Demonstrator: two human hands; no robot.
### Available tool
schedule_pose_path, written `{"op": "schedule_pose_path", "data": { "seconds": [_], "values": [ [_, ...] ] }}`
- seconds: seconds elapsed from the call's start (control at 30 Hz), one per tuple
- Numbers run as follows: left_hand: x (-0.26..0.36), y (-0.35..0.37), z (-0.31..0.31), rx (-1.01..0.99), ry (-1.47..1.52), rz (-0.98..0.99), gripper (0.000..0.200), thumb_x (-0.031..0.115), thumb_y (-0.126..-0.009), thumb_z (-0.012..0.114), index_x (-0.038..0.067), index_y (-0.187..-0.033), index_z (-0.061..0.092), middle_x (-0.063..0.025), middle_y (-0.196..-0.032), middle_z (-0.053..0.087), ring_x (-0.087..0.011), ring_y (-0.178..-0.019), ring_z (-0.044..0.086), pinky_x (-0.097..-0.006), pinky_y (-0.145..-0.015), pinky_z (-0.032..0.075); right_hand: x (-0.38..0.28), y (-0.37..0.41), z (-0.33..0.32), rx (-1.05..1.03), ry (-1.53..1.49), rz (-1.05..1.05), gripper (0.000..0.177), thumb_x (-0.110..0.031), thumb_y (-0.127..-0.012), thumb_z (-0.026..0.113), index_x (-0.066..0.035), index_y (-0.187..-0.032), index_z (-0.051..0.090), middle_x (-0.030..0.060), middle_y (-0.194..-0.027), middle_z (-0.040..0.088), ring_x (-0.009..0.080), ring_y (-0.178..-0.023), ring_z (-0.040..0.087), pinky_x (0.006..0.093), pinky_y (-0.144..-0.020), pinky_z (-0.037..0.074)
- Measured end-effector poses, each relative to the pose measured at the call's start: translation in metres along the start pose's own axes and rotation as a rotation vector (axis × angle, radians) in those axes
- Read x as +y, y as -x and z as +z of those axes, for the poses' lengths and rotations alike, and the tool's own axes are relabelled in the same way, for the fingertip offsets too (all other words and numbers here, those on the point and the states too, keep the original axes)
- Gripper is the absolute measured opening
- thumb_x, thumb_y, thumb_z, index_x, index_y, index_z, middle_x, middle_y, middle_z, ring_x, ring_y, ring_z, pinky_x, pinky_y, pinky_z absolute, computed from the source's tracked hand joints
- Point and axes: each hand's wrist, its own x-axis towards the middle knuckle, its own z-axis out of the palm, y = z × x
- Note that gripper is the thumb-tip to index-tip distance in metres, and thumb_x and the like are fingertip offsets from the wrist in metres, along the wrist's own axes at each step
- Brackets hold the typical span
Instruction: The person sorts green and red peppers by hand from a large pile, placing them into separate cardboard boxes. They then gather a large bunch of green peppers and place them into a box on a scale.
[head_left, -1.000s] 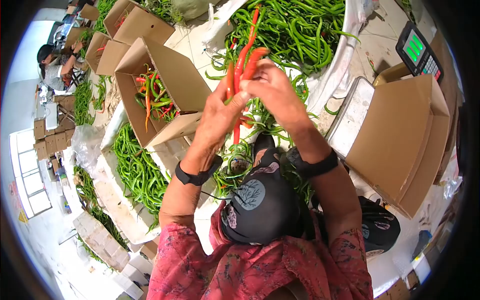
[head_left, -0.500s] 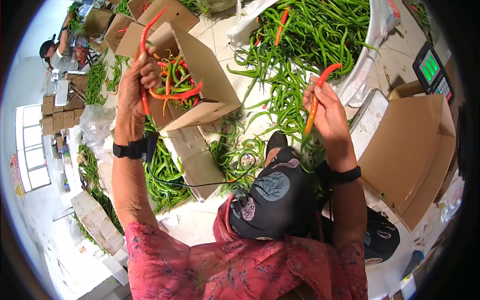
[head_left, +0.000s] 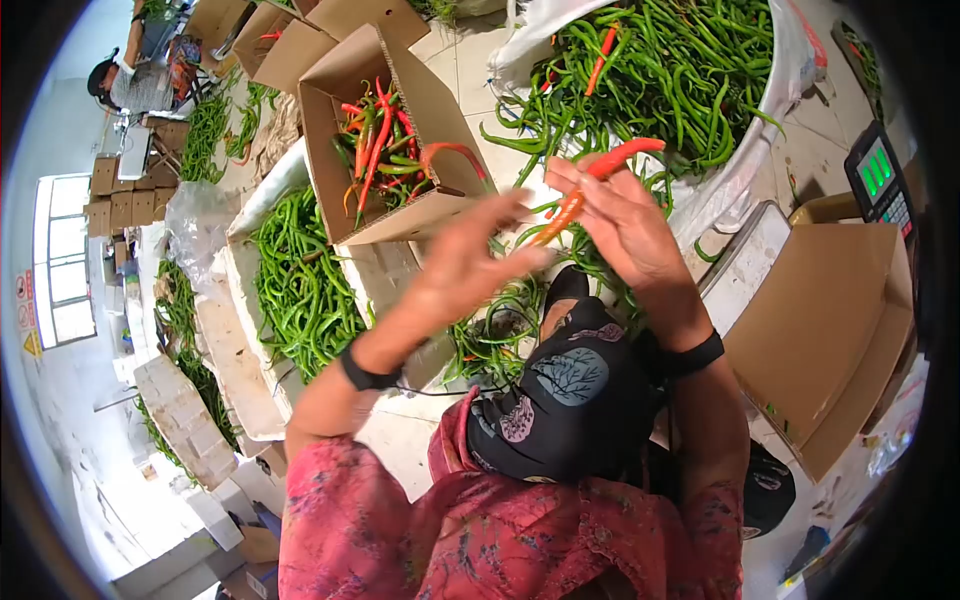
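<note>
In the head view my right hand point(head_left: 632, 228) grips a red chili pepper point(head_left: 625, 157) whose lower end is orange. My left hand point(head_left: 470, 255), smeared by motion, has its fingers stretched out close to that end of the pepper, with nothing visible in it. Beyond my left hand stands a cardboard box point(head_left: 440, 105) holding red, orange and some green chili peppers. One curved red pepper point(head_left: 455, 152) lies over the box's near edge. Behind my right hand, green chili peppers point(head_left: 680, 80) are heaped in a white sack point(head_left: 765, 120), a few red ones among them.
Left of my legs is a white foam box of green peppers point(head_left: 305, 285). A digital scale point(head_left: 878, 175) and an open cardboard box point(head_left: 810, 320) are on the right. Another person point(head_left: 140, 88) works at the far left. Green peppers also lie on the floor around my foot.
My left hand has moved right from above the cardboard box toward my right hand, and the red peppers it held are out of it. The right-hand pepper has tilted closer to horizontal.
</note>
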Motion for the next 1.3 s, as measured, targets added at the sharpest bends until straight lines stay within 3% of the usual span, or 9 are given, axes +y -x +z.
{"op": "schedule_pose_path", "data": {
  "seconds": [0.07,0.13,0.33,0.43,0.53,0.6,0.77,1.0,1.3],
  "values": [
    [0.005,0.006,0.016,-0.048,0.010,0.078,0.050,0.023,-0.086,0.071,0.002,-0.129,0.053,-0.0083,-0.108,0.063,-0.0135,-0.087,0.060,-0.0270,-0.074,0.050,0.004,-0.003,0.025,-0.075,0.067,0.003,0.031,-0.012,-0.098,0.050,0.002,-0.126,0.045,0.0225,-0.134,0.049,0.0299,-0.129,0.045,0.0412,-0.109,0.035],
    [0.015,0.010,0.019,-0.095,0.314,-0.262,0.045,0.020,-0.090,0.066,0.003,-0.129,0.053,-0.0081,-0.103,0.063,-0.0108,-0.075,0.057,-0.0245,-0.066,0.049,-0.013,0.003,0.040,-0.082,0.116,0.021,0.035,-0.013,-0.098,0.050,0.002,-0.129,0.043,0.0216,-0.134,0.049,0.0288,-0.129,0.045,0.0398,-0.109,0.036],
    [-0.058,0.093,-0.115,0.594,-0.097,-0.349,0.037,0.021,-0.093,0.058,0.000,-0.123,0.056,0.0028,-0.077,0.056,-0.0073,-0.060,0.046,-0.0240,-0.053,0.039,-0.033,0.048,-0.076,0.386,0.457,0.013,0.046,-0.024,-0.096,0.055,-0.001,-0.135,0.044,0.0126,-0.125,0.058,0.0147,-0.108,0.057,0.0257,-0.090,0.045],
    [-0.150,0.182,-0.170,0.693,-0.673,-0.369,0.054,0.023,-0.091,0.064,-0.005,-0.134,0.044,-0.0172,-0.121,0.052,-0.0253,-0.106,0.051,-0.0354,-0.094,0.040,-0.005,0.088,-0.153,0.686,0.454,0.018,0.030,-0.019,-0.095,0.055,-0.002,-0.119,0.054,0.0113,-0.112,0.063,0.0156,-0.098,0.059,0.0272,-0.086,0.046],
    [-0.125,0.179,-0.116,0.665,-0.846,-0.162,0.045,0.016,-0.091,0.061,-0.001,-0.131,0.049,-0.0202,-0.129,0.051,-0.0319,-0.116,0.051,-0.0398,-0.096,0.043,0.045,0.134,-0.243,0.794,0.375,0.109,0.022,-0.017,-0.096,0.053,-0.003,-0.112,0.057,0.0066,-0.102,0.064,0.0143,-0.088,0.059,0.0274,-0.078,0.048],
    [-0.108,0.144,-0.057,0.398,-0.479,-0.140,0.038,0.009,-0.089,0.060,0.002,-0.126,0.055,-0.0162,-0.122,0.058,-0.0289,-0.111,0.056,-0.0379,-0.093,0.046,0.074,0.153,-0.280,0.355,0.350,-0.123,0.020,-0.016,-0.093,0.058,-0.003,-0.108,0.057,0.0046,-0.095,0.063,0.0132,-0.079,0.059,0.0284,-0.071,0.050],
    [-0.134,0.027,0.097,-0.044,-0.051,-0.145,0.029,0.006,-0.088,0.062,0.000,-0.116,0.060,-0.0137,-0.106,0.066,-0.0224,-0.097,0.064,-0.0314,-0.084,0.051,0.108,0.133,-0.277,0.724,0.944,0.029,0.044,-0.024,-0.081,0.072,0.000,-0.114,0.056,0.0111,-0.099,0.065,0.0189,-0.086,0.063,0.0321,-0.074,0.051],
    [-0.194,-0.074,0.228,0.130,-0.357,0.121,0.058,0.004,-0.074,0.068,-0.002,-0.127,0.047,-0.0245,-0.107,0.053,-0.0426,-0.103,0.049,-0.0465,-0.091,0.040,0.111,0.075,-0.214,0.880,1.483,0.193,0.099,-0.029,-0.061,0.086,0.001,-0.139,0.032,0.0238,-0.122,0.055,0.0401,-0.114,0.053,0.0475,-0.096,0.041],
    [-0.209,-0.082,0.233,0.015,-0.598,-0.036,0.080,0.006,-0.073,0.071,-0.001,-0.141,0.031,-0.0221,-0.114,0.048,-0.0405,-0.106,0.045,-0.0486,-0.093,0.034,0.120,0.057,-0.235,0.824,1.333,0.079,0.079,-0.014,-0.072,0.073,-0.001,-0.138,0.032,0.0255,-0.101,0.062,0.0439,-0.090,0.061,0.0474,-0.075,0.049]
  ]
}}
